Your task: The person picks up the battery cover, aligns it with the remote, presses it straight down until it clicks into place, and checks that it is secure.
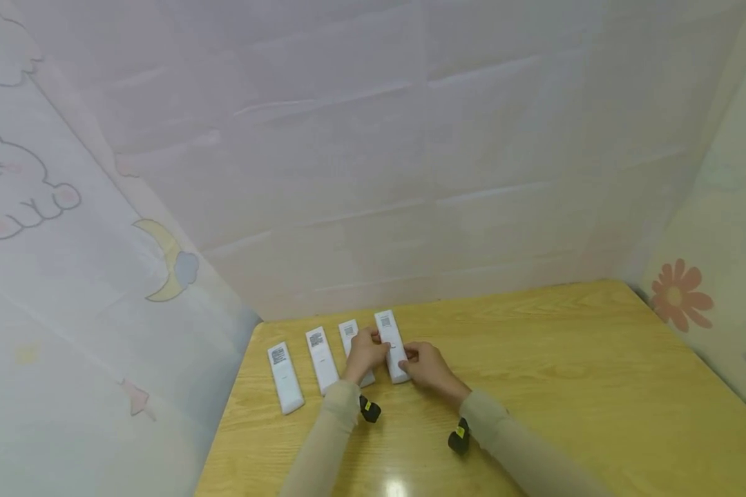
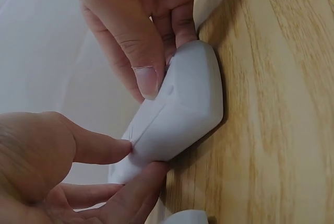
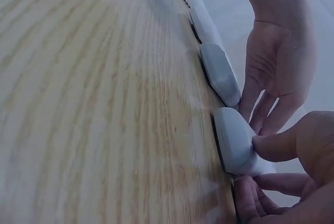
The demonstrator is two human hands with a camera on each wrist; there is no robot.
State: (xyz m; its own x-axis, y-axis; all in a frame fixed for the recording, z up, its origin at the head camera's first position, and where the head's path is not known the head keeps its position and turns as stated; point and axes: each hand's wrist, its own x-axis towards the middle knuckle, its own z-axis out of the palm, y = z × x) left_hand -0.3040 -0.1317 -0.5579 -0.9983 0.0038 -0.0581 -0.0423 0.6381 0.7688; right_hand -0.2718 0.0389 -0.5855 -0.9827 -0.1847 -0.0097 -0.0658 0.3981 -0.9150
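Note:
Farthest right in a row of white remote controls lies one remote control (image 1: 398, 362), back side up with a printed label at its far end. My left hand (image 1: 365, 353) pinches its left side, thumb on top and fingers along the edge. From the right, my right hand (image 1: 432, 366) grips the near part, its thumb (image 3: 276, 145) on the upper face and fingers low at the side. In the left wrist view, the rounded near end of the remote control (image 2: 193, 88) sits close over the wood. Partly hidden under my left arm is the neighbouring remote control (image 1: 348, 330).
Two more labelled remote controls, a middle one (image 1: 323, 362) and a leftmost one (image 1: 286, 383), lie to the left. The wooden table (image 1: 566, 386) meets a pale fabric backdrop (image 1: 348, 228) behind. Black wrist cameras hang below both sleeves.

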